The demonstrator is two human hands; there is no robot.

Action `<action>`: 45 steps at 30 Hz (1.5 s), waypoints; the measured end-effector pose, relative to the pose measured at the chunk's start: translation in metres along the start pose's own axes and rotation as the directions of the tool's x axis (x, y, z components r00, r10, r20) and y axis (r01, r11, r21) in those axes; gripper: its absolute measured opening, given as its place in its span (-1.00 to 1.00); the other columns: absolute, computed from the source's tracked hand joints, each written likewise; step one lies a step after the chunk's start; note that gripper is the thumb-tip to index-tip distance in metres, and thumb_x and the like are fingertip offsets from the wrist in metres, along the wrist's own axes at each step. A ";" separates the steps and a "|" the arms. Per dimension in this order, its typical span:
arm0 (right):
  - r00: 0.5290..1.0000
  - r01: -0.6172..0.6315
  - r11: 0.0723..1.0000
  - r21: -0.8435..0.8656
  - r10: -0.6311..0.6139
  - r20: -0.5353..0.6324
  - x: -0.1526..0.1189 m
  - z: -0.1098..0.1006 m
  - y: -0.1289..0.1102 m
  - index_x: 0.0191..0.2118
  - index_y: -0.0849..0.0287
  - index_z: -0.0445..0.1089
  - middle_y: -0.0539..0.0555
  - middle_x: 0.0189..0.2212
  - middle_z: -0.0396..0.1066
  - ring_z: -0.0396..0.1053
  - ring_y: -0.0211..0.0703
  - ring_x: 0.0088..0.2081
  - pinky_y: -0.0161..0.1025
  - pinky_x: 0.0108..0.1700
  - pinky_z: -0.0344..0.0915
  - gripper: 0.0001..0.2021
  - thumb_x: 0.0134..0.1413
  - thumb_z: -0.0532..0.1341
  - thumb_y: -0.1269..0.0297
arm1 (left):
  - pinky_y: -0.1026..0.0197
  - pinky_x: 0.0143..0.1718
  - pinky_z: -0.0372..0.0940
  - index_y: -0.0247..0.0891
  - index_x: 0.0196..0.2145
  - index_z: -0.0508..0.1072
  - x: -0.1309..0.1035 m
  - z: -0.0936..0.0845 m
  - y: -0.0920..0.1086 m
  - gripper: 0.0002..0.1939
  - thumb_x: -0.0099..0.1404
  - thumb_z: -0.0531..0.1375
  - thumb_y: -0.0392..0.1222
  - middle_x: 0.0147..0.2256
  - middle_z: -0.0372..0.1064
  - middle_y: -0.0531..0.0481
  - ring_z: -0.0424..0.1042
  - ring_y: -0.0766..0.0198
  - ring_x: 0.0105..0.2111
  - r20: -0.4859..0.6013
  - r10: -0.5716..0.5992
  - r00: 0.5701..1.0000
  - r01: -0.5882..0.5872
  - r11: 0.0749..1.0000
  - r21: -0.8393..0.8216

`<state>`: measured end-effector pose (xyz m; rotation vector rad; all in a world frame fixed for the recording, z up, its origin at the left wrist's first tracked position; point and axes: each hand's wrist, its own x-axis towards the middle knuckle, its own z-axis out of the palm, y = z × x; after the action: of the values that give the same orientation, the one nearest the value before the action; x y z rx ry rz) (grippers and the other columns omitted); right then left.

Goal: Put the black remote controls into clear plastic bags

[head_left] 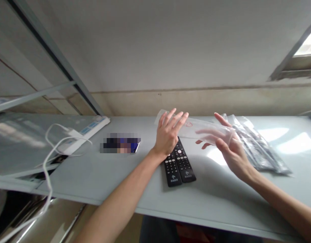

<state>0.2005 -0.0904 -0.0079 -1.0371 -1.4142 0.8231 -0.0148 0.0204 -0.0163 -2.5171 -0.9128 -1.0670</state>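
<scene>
A translucent plastic bag [196, 127] with a small red mark is stretched between my hands above the table. My left hand [167, 133] lies across its left end, back of the hand up and fingers extended; the thumb is hidden. At the right end, my right hand [232, 152] has the bag between thumb and fingers, and some of those fingers show through the film. Below my left hand, two black remote controls [187, 167] lie side by side on the table, their upper ends partly covered by the hand and bag.
Several clear bags with dark contents [261, 145] lie in a pile to the right. Left of the remotes is a pixelated phone-like device [120, 145]. A white power strip [88, 131] with a white cable [47, 168] lies by the metal frame. A wall [170, 60] stands behind the table.
</scene>
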 end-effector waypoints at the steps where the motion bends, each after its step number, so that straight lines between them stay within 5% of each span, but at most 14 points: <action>1: 0.999 -0.021 1.000 0.016 0.022 -0.046 0.002 -0.001 0.000 0.52 -0.08 0.04 0.21 0.05 0.60 0.63 0.09 -0.16 0.05 -0.19 0.59 -0.25 0.36 0.27 -0.13 | -0.18 0.52 0.01 -0.09 0.49 0.20 0.000 0.001 -0.001 -0.29 0.49 -0.13 -0.49 0.36 0.36 -0.01 0.10 0.10 0.49 0.006 -0.001 1.000 0.001 1.000 -0.007; 8: 0.979 -0.078 0.990 0.121 0.099 -0.178 0.007 -0.006 0.005 0.25 0.00 0.28 -0.02 -0.37 0.52 0.50 -0.14 -0.45 -0.17 -0.42 0.49 -0.51 0.30 0.37 0.10 | -0.24 0.51 0.04 -0.13 0.47 0.21 0.001 0.003 -0.001 -0.24 0.41 -0.09 -0.55 0.35 0.38 -0.04 0.10 0.06 0.49 0.023 -0.061 0.998 0.062 0.998 -0.034; 11: 0.983 -0.108 0.991 0.081 0.119 -0.141 0.007 -0.003 0.002 0.21 0.03 0.27 0.01 -0.36 0.54 0.50 -0.15 -0.48 -0.18 -0.46 0.48 -0.50 0.27 0.39 0.08 | -0.24 0.52 0.01 -0.16 0.50 0.16 0.004 0.005 0.003 -0.32 0.49 -0.05 -0.46 0.41 0.28 -0.10 0.06 0.03 0.51 0.079 -0.036 0.996 0.037 0.999 -0.022; 18: 0.984 -0.163 0.982 0.098 0.170 -0.061 0.008 -0.001 0.005 0.28 0.04 0.20 0.04 -0.28 0.57 0.52 -0.15 -0.46 -0.19 -0.47 0.51 -0.27 0.11 0.50 0.01 | -0.31 0.50 0.05 -0.09 0.46 0.23 0.006 0.003 0.014 -0.47 0.61 0.06 -0.22 0.45 0.20 -0.09 0.06 -0.01 0.51 0.263 0.235 0.936 -0.225 0.972 -0.067; 23: 0.979 -0.189 0.969 0.158 0.199 -0.049 0.010 -0.004 0.006 0.31 0.02 0.22 0.04 -0.24 0.56 0.53 -0.14 -0.42 -0.17 -0.40 0.52 -0.24 0.09 0.53 0.03 | -0.31 0.47 0.12 -0.18 0.32 0.44 0.006 0.001 0.008 -0.54 0.56 0.06 -0.38 0.40 0.31 -0.08 0.14 -0.05 0.47 0.241 0.145 0.960 -0.144 0.989 -0.019; 31: 0.983 -0.179 0.980 0.087 0.182 -0.034 0.010 -0.005 0.007 0.13 0.07 0.37 -0.04 -0.46 0.49 0.47 -0.15 -0.47 -0.17 -0.40 0.43 -0.46 0.13 0.50 0.02 | -0.32 0.40 0.23 -0.24 -0.04 0.65 0.004 0.000 0.006 -0.64 0.46 0.11 -0.50 0.28 0.45 -0.09 0.23 -0.07 0.42 0.181 0.071 0.981 -0.065 0.997 -0.039; 38: 0.990 -0.134 0.978 -0.162 0.139 0.018 0.010 -0.006 0.009 -0.26 0.15 0.58 0.11 -0.39 0.55 0.47 -0.13 -0.43 -0.17 -0.42 0.43 -0.64 0.17 0.44 -0.10 | -0.22 0.38 0.26 -0.24 -0.21 0.62 0.004 0.001 0.007 -0.74 0.53 0.13 -0.38 0.20 0.52 -0.09 0.29 -0.04 0.37 0.135 0.073 0.988 -0.067 0.996 -0.050; 45: 0.995 -0.065 0.969 -0.237 0.081 0.057 0.008 -0.006 0.017 -0.06 0.05 0.70 0.12 -0.26 0.55 0.47 -0.10 -0.30 -0.13 -0.27 0.53 -0.66 0.26 0.37 -0.08 | -0.16 0.34 0.28 -0.25 -0.16 0.58 0.004 0.003 0.008 -0.79 0.55 0.13 -0.35 0.14 0.54 -0.12 0.33 -0.02 0.33 0.168 0.097 0.981 -0.085 0.993 -0.077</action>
<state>0.2085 -0.0771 -0.0194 -1.2588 -1.5655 0.7615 -0.0055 0.0174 -0.0152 -2.7136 -0.8069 -0.8799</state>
